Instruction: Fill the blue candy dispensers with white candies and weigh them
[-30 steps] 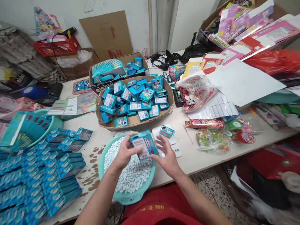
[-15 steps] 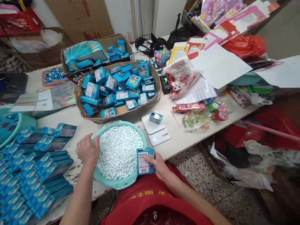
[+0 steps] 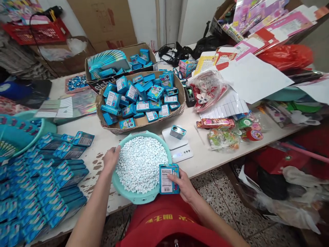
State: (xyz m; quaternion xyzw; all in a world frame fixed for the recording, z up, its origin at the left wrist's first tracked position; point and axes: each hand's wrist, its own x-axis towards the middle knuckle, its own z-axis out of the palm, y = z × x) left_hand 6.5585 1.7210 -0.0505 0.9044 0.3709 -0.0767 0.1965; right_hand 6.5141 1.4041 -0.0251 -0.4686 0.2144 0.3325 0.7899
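My left hand (image 3: 111, 158) is at the left rim of a round turquoise basin (image 3: 120, 188), its fingers closed on the edge and partly hidden. White candies (image 3: 142, 164) fill the basin in a broad layer. At the basin's near right edge, my right hand (image 3: 183, 183) grips a small blue candy box (image 3: 166, 178), thumb across its printed label. Just beyond the basin's right side lies a white digital scale (image 3: 182, 152), partly covered by the rim. A small box with a silvery side (image 3: 178, 131) rests on the scale's platform.
Many blue boxes fill a cardboard carton (image 3: 140, 127) behind the basin, with another carton (image 3: 119, 51) beyond. Rows of blue boxes (image 3: 51, 178) stand at left beside a turquoise tub (image 3: 48, 128). Wrapped sweets (image 3: 223, 139) and paper sheets (image 3: 257, 77) lie at right.
My left hand has come down from above the basin's left side onto its rim. The basin has shifted slightly towards the scale. My right hand still holds the box; the view has turned left.
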